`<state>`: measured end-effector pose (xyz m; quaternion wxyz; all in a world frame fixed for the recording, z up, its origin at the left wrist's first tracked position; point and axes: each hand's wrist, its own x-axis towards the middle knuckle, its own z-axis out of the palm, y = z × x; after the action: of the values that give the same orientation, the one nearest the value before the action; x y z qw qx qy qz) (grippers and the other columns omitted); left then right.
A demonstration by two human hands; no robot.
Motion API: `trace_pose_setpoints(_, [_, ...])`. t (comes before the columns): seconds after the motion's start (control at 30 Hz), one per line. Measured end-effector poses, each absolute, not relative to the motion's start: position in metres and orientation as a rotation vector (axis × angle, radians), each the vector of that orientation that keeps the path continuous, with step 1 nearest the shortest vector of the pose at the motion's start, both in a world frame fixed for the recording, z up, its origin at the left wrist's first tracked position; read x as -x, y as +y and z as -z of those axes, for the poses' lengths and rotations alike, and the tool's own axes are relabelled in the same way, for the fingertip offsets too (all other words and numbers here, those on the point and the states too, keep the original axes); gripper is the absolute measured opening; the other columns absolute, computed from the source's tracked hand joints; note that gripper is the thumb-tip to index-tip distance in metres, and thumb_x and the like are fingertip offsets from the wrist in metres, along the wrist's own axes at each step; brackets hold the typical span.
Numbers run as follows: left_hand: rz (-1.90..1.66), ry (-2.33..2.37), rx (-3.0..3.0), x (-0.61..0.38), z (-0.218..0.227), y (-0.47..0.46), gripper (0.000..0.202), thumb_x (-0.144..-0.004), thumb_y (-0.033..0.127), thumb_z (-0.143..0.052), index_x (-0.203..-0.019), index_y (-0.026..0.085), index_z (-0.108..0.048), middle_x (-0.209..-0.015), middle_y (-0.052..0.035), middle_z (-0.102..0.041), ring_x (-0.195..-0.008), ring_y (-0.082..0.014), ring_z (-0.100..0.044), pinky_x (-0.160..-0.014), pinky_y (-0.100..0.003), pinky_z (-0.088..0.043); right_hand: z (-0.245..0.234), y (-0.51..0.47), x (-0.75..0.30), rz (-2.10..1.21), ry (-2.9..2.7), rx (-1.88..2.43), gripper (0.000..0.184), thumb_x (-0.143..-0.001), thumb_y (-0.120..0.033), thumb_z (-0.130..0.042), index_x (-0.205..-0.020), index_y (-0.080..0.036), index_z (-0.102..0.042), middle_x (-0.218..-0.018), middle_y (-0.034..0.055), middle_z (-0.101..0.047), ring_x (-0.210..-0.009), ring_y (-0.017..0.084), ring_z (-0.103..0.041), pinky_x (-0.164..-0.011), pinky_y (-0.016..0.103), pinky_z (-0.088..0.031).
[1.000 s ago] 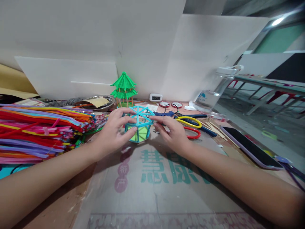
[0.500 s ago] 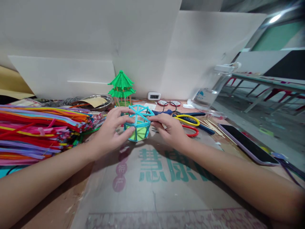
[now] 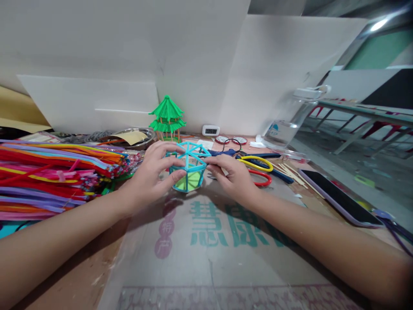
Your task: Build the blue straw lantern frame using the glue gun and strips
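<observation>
A small blue pipe-cleaner frame (image 3: 187, 168) with a spoked top and a light green base stands on the printed plastic sheet (image 3: 213, 267). My left hand (image 3: 161, 170) grips its left side, thumb at the front post and fingers along the upper rim. At the right, my right hand (image 3: 230, 172) pinches the rim's corner between thumb and forefinger. Behind the frame is a green pavilion model (image 3: 167, 118) with a two-tier roof on thin sticks, its lower part partly hidden by my left hand.
Bundles of coloured pipe cleaners (image 3: 54, 181) lie at left beside a metal bowl (image 3: 145, 138). Yellow-handled pliers (image 3: 256, 162), red-handled scissors (image 3: 263, 178), wooden sticks (image 3: 292, 174) and a phone (image 3: 338, 198) lie at right. A small clock (image 3: 211, 130) and water bottle (image 3: 284, 125) stand behind.
The spoked top now sits more evenly over the blue frame's posts, its right corner lower at my right fingers. Both hands keep their hold; the whole view has shifted slightly.
</observation>
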<state>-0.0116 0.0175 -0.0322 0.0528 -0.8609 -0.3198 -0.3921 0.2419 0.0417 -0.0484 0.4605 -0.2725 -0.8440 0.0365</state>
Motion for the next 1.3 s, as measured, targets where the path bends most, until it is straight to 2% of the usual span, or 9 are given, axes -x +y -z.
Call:
trace_pose_setpoints(0.3, [1.228,-1.006,2.588,0.007,0.030,0.015,0.015,-0.099,0.030,-0.055,-0.099,0.023,-0.069,-0.125,-0.0074,-0.063,-0.127,-0.0255,-0.054,-0.115,-0.051,-0.037,0.048,0.039,-0.241,-0.066,-2.077,0.662,0.023,-0.098,-0.020,-0.054,-0.110,-0.022,-0.073,-0.091,0.0043,-0.076,-0.082,0.019,-0.069,-0.078,0.033,-0.054])
trace_pose_setpoints(0.5, [1.250,-1.027,2.593,0.010,0.032,0.016,0.015,-0.099,0.032,-0.057,-0.096,0.026,-0.070,-0.124,-0.0048,-0.064,-0.125,-0.0239,-0.054,-0.114,-0.049,-0.038,0.047,0.038,-0.241,-0.058,-2.078,0.659,0.022,-0.098,-0.020,-0.056,-0.109,-0.022,-0.074,-0.093,0.0049,-0.077,-0.081,0.019,-0.069,-0.077,0.033,-0.054])
trace_pose_setpoints(0.67, [1.230,-1.021,2.602,0.014,0.033,0.020,0.024,-0.102,0.029,-0.047,-0.106,0.028,-0.070,-0.124,-0.0043,-0.064,-0.126,-0.0232,-0.053,-0.115,-0.050,-0.037,0.047,0.040,-0.241,-0.085,-2.062,0.682,0.021,-0.097,-0.021,-0.056,-0.108,-0.023,-0.074,-0.091,0.0044,-0.077,-0.080,0.019,-0.069,-0.076,0.033,-0.055])
trace_pose_setpoints(0.77, [1.331,-1.097,2.544,0.015,0.031,0.021,0.028,-0.104,0.029,-0.041,-0.109,0.025,-0.068,-0.121,-0.0061,-0.064,-0.125,-0.0238,-0.054,-0.113,-0.049,-0.039,0.048,0.040,-0.241,-0.093,-2.052,0.710,0.021,-0.097,-0.022,-0.057,-0.108,-0.023,-0.074,-0.094,0.0051,-0.078,-0.084,0.020,-0.071,-0.078,0.034,-0.056])
trace_pose_setpoints(0.87, [1.444,-1.116,2.468,0.016,0.026,0.019,0.026,-0.103,0.027,-0.040,-0.094,0.021,-0.063,-0.113,-0.0079,-0.065,-0.119,-0.0235,-0.057,-0.109,-0.048,-0.041,0.049,0.040,-0.241,-0.079,-2.045,0.728,0.020,-0.098,-0.025,-0.057,-0.108,-0.023,-0.074,-0.093,0.0055,-0.078,-0.084,0.021,-0.071,-0.077,0.034,-0.056])
trace_pose_setpoints(0.97, [1.395,-1.095,2.478,0.015,0.021,0.015,0.030,-0.102,0.025,-0.038,-0.077,0.021,-0.054,-0.098,-0.0065,-0.065,-0.104,-0.0228,-0.060,-0.100,-0.047,-0.045,0.050,0.039,-0.240,-0.067,-2.042,0.728,0.021,-0.098,-0.026,-0.057,-0.110,-0.021,-0.073,-0.093,0.0065,-0.078,-0.083,0.021,-0.071,-0.076,0.034,-0.056])
trace_pose_setpoints(1.07, [1.331,-1.088,2.498,0.013,0.018,0.011,0.035,-0.101,0.025,-0.036,-0.070,0.021,-0.052,-0.089,-0.0049,-0.064,-0.095,-0.0224,-0.060,-0.095,-0.047,-0.045,0.050,0.039,-0.239,-0.072,-2.042,0.737,0.021,-0.099,-0.027,-0.057,-0.112,-0.021,-0.073,-0.095,0.0064,-0.078,-0.084,0.021,-0.071,-0.077,0.034,-0.057])
trace_pose_setpoints(1.2, [1.352,-1.143,2.446,0.011,0.018,0.010,0.029,-0.101,0.030,-0.043,-0.088,0.023,-0.068,-0.096,-0.0043,-0.067,-0.101,-0.0231,-0.061,-0.097,-0.046,-0.046,0.050,0.038,-0.239,-0.090,-2.057,0.765,0.022,-0.099,-0.028,-0.056,-0.113,-0.022,-0.073,-0.096,0.0066,-0.078,-0.086,0.021,-0.071,-0.078,0.035,-0.056])
trace_pose_setpoints(1.3, [1.379,-1.111,2.401,0.012,0.019,0.011,0.018,-0.098,0.031,-0.056,-0.096,0.028,-0.073,-0.099,-0.0026,-0.068,-0.102,-0.0225,-0.062,-0.097,-0.045,-0.048,0.051,0.039,-0.239,-0.106,-2.054,0.777,0.023,-0.099,-0.028,-0.056,-0.114,-0.022,-0.073,-0.097,0.0068,-0.078,-0.086,0.022,-0.071,-0.077,0.035,-0.056])
